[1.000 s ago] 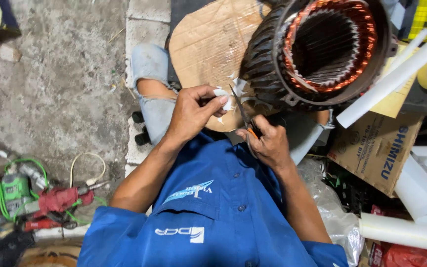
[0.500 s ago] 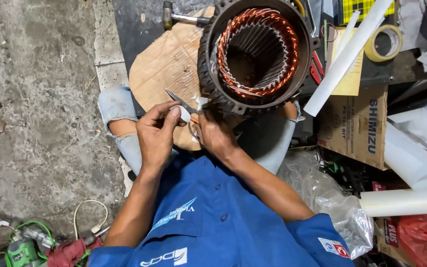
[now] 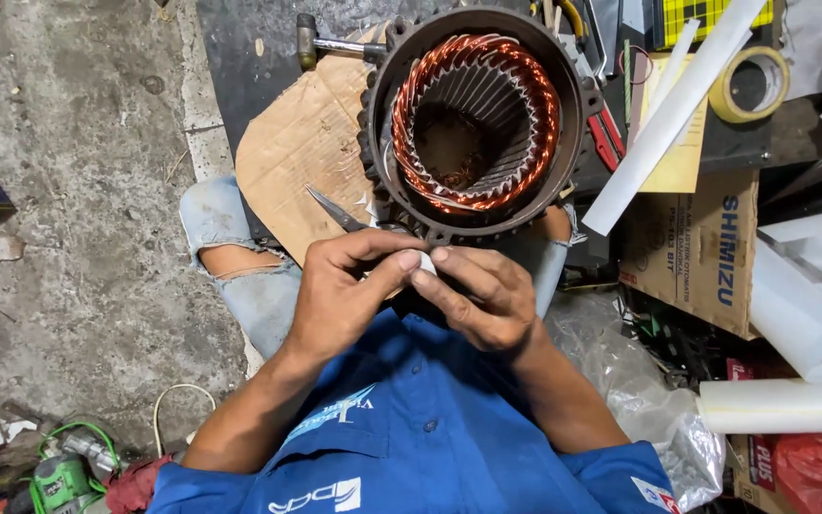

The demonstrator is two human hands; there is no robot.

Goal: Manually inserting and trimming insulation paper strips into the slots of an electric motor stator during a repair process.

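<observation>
Item: small white piece (image 3: 427, 264), apparently a slip of insulating paper. It is pinched between the thumb and fingertips of both hands, just below the rim of the motor stator; most of it is hidden by the fingers, so its shape cannot be told.

Left hand (image 3: 340, 290): closed on the white piece from the left, thumb laid over it. A pair of scissors (image 3: 335, 208) is seen at this hand, blades pointing up and left over the cardboard; whether it is gripped by the hand or merely lies under it cannot be told.

Right hand (image 3: 479, 293): closed on the same piece from the right, fingertips touching those of the left hand.

Change noted: a second ago the hands were held apart, with the scissors worked between them; half a second ago they were drawn closer; now they are joined on the piece. Cutting is judged finished for the moment, and the piece is judged to be under shaping or folding by the fingers.

Motor stator (image 3: 476, 122): dark iron housing, copper windings around the inner slots, standing open end up, just beyond the hands.

Cardboard sheet (image 3: 297, 152): under and left of the stator, resting over the knees.

Surroundings: white paper rolls (image 3: 670, 114) right of the stator; a tape roll (image 3: 750, 86) at upper right; a cardboard box (image 3: 692, 249); a green power tool (image 3: 54, 476) at lower left on the concrete floor (image 3: 68, 171).
</observation>
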